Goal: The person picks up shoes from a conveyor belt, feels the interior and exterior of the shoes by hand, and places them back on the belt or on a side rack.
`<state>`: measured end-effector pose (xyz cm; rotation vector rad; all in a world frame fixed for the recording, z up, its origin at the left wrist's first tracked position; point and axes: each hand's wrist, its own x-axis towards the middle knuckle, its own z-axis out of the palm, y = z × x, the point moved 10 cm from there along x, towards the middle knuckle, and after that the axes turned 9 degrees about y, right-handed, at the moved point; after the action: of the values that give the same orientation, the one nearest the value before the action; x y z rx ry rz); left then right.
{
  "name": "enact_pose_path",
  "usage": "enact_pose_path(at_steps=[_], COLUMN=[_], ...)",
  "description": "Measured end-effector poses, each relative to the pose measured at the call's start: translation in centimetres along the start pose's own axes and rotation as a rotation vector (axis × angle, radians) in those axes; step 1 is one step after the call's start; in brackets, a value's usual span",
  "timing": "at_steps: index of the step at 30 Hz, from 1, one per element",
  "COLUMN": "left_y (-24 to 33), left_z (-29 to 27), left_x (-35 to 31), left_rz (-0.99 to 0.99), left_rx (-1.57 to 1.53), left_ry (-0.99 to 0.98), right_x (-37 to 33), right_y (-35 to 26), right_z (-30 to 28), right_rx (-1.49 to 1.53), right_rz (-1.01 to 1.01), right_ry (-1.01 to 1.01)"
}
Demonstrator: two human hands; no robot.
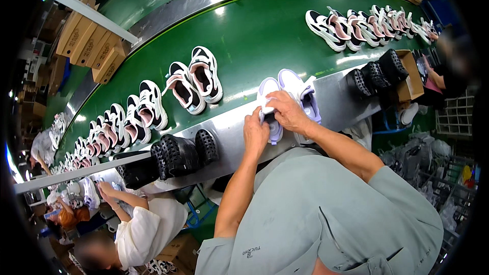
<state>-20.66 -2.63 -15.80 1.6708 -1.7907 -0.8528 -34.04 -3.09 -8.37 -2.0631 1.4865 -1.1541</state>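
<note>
A pair of white and lilac sneakers lies in front of me on the steel ledge at the belt's near edge, toes pointing away. Both of my hands are on the left sneaker. My left hand grips it by the side of its opening, fingers curled at the collar. My right hand reaches across its tongue and lacing, fingers bent and pressed down. Those fingers cover the lacing, so what they pinch there is hidden. Touching its right side, the other sneaker stands with its tongue raised.
Black-and-white sneakers line the green belt on both sides. Black studded blocks sit left on the ledge, more blocks right beside an open carton. A co-worker in white sits left; another person's arm shows right.
</note>
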Motion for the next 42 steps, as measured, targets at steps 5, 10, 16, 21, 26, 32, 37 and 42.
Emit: enact_pose_path(at_steps=[5, 10, 16, 21, 26, 32, 37, 42], left_y=[-2.2, -2.5, 6.9, 9.7, 10.5, 10.9, 10.1, 8.8], left_z=[-0.2, 0.0, -2.8, -1.7, -0.3, 1.1, -4.5, -2.6], left_x=[0.5, -0.3, -0.3, 0.1, -2.0, -2.4, -3.6, -6.3], left_rz=[-0.141, -0.041, 0.263, 0.595, 0.901, 0.923, 0.562, 0.547], left_rx=[-0.176, -0.155, 0.066, 0.134, 0.25, 0.338, 0.032, 0.083], left_ry=[0.149, 0.123, 0.105, 0.113, 0.047, -0.173, 0.026, -0.065], right_x=[-1.8, 0.2, -1.0, -1.7, -3.2, -1.9, -2.4, -4.0], right_y=[-0.6, 0.3, 4.7, 6.9, 9.5, 8.2, 7.3, 4.5], right_z=[2.9, 2.4, -0.7, 0.2, 0.7, 1.7, -2.9, -2.4], right_rx=[-0.043, 0.301, 0.511, 0.671, 0.527, 0.714, 0.467, 0.211], right_rz=[-0.187, 0.173, 0.597, 0.709, 0.745, 0.744, 0.689, 0.535], right_ry=[-0.279, -0.015, 0.104, 0.228, 0.105, 0.041, 0.064, -0.078])
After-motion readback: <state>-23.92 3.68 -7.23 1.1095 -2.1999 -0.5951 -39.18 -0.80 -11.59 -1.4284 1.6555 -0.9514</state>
